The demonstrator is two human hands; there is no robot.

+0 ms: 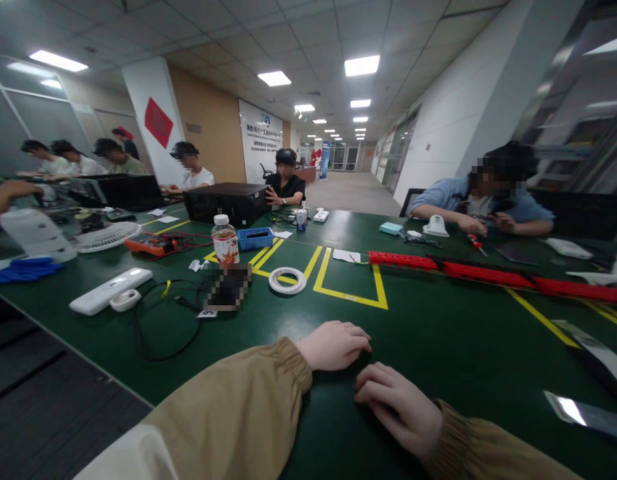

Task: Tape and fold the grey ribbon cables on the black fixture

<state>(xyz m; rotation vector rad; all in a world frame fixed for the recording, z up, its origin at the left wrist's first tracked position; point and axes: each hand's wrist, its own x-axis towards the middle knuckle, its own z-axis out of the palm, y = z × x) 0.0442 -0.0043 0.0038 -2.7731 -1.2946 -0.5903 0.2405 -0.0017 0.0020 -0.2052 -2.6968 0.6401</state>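
Both my hands rest on the dark green table [188, 340], close together but apart. My left hand [337, 345] lies palm down with its fingers curled together, and nothing shows in it. Nearer to me, my right hand [401, 408] bends its fingers inward against the tabletop; whatever its fingertips might cover is hidden. A white tape roll [287, 281] lies beyond my left hand, beside yellow tape outlines [351, 295]. To its left are a blurred dark device [229, 288], a bottle with an orange-and-white label [225, 240] and a black cable [138, 327].
A long red strip [488, 273] crosses the right side. At left are a white case [111, 291], a multimeter [152, 245], a white fan [108, 236] and blue gloves [25, 269]. A blue tray [255, 238] sits near a black box [228, 202]. Several people sit around.
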